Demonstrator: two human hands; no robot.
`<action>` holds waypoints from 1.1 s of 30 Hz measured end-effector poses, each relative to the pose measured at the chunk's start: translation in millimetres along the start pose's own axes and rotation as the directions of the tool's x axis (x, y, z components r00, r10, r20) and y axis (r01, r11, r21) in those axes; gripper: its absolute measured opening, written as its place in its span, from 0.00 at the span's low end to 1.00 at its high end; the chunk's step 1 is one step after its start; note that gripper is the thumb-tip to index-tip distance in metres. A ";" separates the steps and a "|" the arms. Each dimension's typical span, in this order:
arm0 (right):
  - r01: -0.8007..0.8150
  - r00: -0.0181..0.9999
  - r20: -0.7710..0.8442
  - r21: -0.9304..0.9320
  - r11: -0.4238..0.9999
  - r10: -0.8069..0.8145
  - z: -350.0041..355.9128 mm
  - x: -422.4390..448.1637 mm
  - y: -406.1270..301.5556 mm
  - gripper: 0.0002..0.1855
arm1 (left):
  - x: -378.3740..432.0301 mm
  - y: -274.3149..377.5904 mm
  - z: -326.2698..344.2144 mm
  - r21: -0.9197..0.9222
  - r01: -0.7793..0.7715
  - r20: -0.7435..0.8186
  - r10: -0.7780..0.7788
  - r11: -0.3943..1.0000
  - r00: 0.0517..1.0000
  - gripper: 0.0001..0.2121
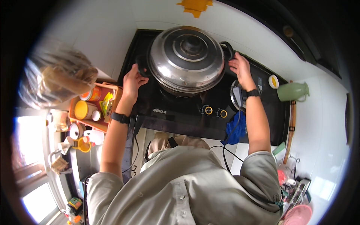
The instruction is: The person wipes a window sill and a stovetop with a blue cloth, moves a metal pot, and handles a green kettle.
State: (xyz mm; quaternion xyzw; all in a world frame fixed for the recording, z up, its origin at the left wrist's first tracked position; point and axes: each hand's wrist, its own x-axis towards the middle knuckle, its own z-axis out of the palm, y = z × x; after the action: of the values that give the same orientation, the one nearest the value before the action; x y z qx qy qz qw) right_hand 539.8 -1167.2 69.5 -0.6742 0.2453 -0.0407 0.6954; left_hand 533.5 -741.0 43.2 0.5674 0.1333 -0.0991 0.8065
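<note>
A large round metal pot with a domed lid (187,66) stands at the back of a black glass cooktop (180,123). The lid has a black knob (192,45). My left hand (133,83) is at the pot's black left handle (141,66), fingers partly behind it, thumb apart; whether it grips is unclear. My right hand (240,67) is beside the black right handle (229,50), fingers apart and fingertips close to or touching it. Both wrists wear black bands. Two control knobs (208,110) are near the cooktop's front edge.
On the left are an orange basket (94,123) of cans and packets and a plastic bag (59,76). A blue cloth (234,129) and a cable (224,152) lie by my right forearm. A green jug (292,91) and a small white-rimmed container (273,81) stand at the right.
</note>
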 end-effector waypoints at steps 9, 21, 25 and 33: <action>-0.062 0.915 -0.377 -0.478 0.876 -0.141 -117.9 -173.6 188.3 0.06 | -33.7 -138.5 -5.5 0.521 0.259 0.363 -0.486 0.813 0.795 0.08; -0.032 0.846 -0.230 -0.922 0.385 -0.481 -144.8 -198.9 236.9 0.34 | -79.0 -190.9 81.8 0.577 -0.695 0.807 -0.165 0.429 0.568 0.05; 0.116 0.902 -0.056 -0.924 0.365 -0.428 -111.9 -187.3 247.4 0.35 | -82.5 -205.0 93.8 0.580 -0.810 0.810 0.052 0.089 0.585 0.12; 0.499 0.850 0.358 -0.782 0.374 -0.386 -126.6 -202.9 242.8 0.29 | -103.4 -229.3 89.8 0.734 -0.668 0.678 0.081 -0.122 0.730 0.22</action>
State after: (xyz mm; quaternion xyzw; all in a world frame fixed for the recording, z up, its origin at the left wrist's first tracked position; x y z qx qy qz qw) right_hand 245.3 -1183.6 -101.2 -0.9671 0.0025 -0.0607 0.2469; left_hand 373.7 -901.8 -98.0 0.9286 -0.3261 -0.0339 0.1740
